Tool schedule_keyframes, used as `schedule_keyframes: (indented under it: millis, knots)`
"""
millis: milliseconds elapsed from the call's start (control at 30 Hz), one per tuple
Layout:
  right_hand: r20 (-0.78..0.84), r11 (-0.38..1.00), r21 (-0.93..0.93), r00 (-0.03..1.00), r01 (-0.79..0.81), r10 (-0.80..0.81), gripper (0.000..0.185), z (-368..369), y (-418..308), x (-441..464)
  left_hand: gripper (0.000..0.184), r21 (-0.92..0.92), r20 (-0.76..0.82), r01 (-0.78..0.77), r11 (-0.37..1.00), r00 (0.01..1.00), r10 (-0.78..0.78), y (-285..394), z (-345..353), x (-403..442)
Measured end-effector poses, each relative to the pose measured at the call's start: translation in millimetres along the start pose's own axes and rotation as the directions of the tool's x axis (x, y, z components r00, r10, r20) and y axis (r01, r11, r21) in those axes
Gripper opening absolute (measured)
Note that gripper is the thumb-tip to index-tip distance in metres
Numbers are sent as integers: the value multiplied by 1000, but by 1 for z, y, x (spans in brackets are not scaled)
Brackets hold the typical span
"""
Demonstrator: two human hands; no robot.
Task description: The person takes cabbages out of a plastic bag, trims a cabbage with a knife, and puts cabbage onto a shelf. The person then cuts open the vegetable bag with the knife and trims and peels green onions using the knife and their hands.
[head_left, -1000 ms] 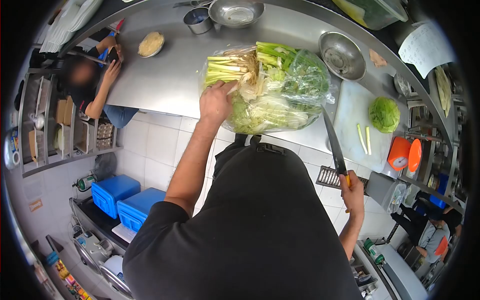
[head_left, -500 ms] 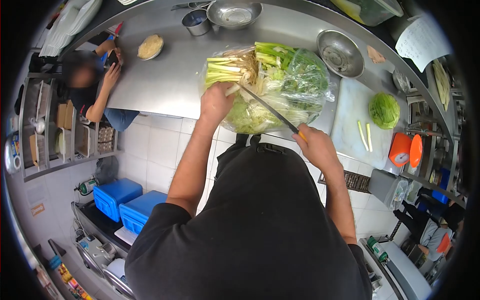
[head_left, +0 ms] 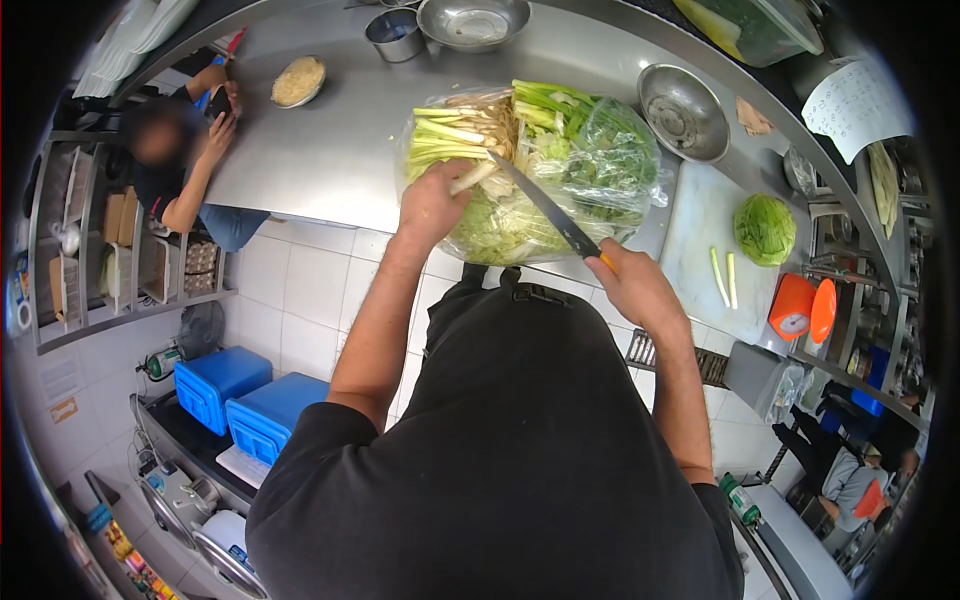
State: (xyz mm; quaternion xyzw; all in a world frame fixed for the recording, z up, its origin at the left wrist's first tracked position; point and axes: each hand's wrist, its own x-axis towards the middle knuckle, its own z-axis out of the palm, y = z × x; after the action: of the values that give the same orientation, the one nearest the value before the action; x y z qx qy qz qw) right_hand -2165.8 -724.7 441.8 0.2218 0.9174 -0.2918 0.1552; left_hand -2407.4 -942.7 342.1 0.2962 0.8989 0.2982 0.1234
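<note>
My left hand [head_left: 433, 205] is closed around a pale green onion stalk [head_left: 473, 178] at the near left of a clear plastic bag. On that bag lie green onions [head_left: 450, 135] with their roots, green stalks [head_left: 550, 105] and leafy greens [head_left: 610, 170]. In my right hand [head_left: 637, 285] is a long knife [head_left: 545, 205] with an orange handle. Its blade points up and left, and the tip is close to the roots and the held stalk. Whether the tip touches them I cannot tell.
A white cutting board [head_left: 695, 235] at the right holds two cut stalks and a green cabbage [head_left: 765, 230]. Beyond are a metal bowl [head_left: 685, 112], another bowl [head_left: 475, 20] and an orange scale [head_left: 793, 305]. A person [head_left: 170, 150] sits at the left with a phone.
The knife in my right hand has swung from beside the cutting board to over the bag, its tip now by the green onion roots. My left hand has stayed near the same spot.
</note>
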Motion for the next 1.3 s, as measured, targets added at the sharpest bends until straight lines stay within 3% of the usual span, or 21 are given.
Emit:
schedule_keyframes:
  millis: [433, 533, 733, 1033, 1233, 1300]
  knots:
    - [-22, 989, -149, 999, 20, -23, 30, -2, -15, -3, 36, 68, -23, -55, 996, 998, 56, 3, 0, 7]
    - [26, 997, -81, 1000, -7, 9, 30, -5, -14, -1, 37, 43, -12, -46, 998, 999, 47, 3, -2, 7]
    - [48, 993, -117, 998, -30, 36, 29, -1, -25, 6, 35, -36, 15, -59, 998, 998, 60, -1, -2, 7]
    - [68, 995, -7, 993, 98, -97, 33, 13, -15, 48, 33, -359, 71, -19, 933, 996, 48, -33, 17, 17]
    - [38, 998, 1, 997, 62, -62, 35, 32, -28, 70, 35, -556, 121, 1, 831, 989, 80, -5, 15, 9]
    - [58, 999, -1, 998, 34, -34, 36, 29, -34, 68, 37, -586, 75, 30, 810, 997, 18, -11, 16, 10]
